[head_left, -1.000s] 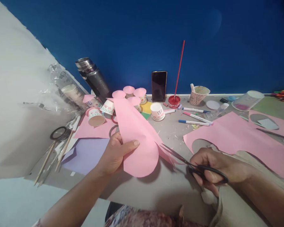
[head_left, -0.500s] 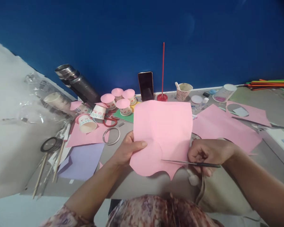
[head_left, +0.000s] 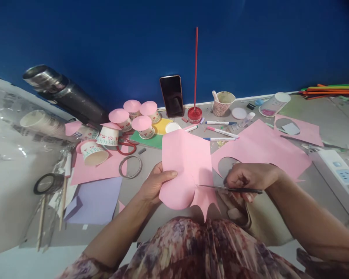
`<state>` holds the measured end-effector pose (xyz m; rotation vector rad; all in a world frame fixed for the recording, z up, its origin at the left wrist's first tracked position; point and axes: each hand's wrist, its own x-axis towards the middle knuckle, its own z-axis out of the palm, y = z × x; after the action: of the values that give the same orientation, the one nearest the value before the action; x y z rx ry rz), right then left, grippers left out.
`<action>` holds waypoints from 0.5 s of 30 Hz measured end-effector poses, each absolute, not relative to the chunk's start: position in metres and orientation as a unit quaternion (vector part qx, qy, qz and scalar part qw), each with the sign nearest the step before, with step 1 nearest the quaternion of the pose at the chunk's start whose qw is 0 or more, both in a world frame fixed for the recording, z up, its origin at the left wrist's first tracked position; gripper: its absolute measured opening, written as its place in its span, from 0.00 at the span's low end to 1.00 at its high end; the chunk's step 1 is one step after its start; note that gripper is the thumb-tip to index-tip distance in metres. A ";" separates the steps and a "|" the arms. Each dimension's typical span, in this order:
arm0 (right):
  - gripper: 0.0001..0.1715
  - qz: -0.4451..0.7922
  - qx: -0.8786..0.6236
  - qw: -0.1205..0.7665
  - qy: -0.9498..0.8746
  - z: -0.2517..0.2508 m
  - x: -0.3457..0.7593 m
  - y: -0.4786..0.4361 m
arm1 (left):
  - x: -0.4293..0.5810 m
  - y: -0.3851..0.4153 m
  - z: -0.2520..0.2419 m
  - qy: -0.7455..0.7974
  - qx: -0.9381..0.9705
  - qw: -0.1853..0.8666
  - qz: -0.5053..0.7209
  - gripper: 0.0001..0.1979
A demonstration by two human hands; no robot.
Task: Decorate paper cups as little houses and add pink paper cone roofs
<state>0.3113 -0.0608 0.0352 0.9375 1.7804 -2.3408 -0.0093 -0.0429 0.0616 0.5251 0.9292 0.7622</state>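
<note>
My left hand (head_left: 155,182) pinches a sheet of pink paper (head_left: 186,155) by its left side, thumb on top. A rounded lobe is partly cut free at the sheet's lower left, with a jagged strip hanging to its right. My right hand (head_left: 247,178) is closed round a pair of scissors (head_left: 229,189) with dark handles. The blades point left and meet the paper at the edge of the curve. The fingers inside the handles are partly hidden.
Paper cups with pink cone tops (head_left: 142,126) stand at the back left, near a dark flask (head_left: 72,99). A phone (head_left: 172,97) leans on the wall. Markers (head_left: 221,131) and cut pink paper (head_left: 256,143) lie to the right, beside a white power strip (head_left: 340,174).
The cut has run further up round the curve, and the rounded lobe stands apart from the strip. The paper has turned and folded slightly. The view has shifted.
</note>
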 end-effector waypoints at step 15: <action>0.32 -0.800 0.274 0.017 0.534 0.033 0.310 -0.061 | -0.011 -0.045 0.059 0.410 0.304 0.784 0.353 0.19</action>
<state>0.3099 -0.0613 0.0327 0.8513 1.6606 -2.4849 -0.0108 -0.0446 0.0591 0.6562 0.8852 0.7625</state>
